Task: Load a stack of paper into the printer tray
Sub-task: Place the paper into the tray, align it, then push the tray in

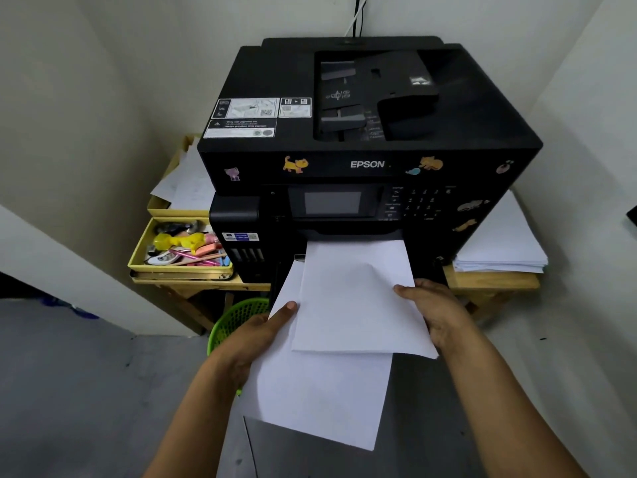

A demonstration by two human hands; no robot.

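Pale walls close in around a light wooden table (pixel 489 282) carrying a black Epson printer (pixel 362 139), whose tray is hidden beneath the white paper sheets (pixel 351 305) and cannot be made out. Those sheets run lengthwise from the printer's front slot toward the viewer, their far ends out of sight inside, the lower sheet skewed leftward. Both hands are apart, each gripping one side: left hand (pixel 255 336) with thumb on top, right hand (pixel 437 312) on the upper sheet's right edge.

"EPSON" stands in white on the black printer (pixel 368 139) front.
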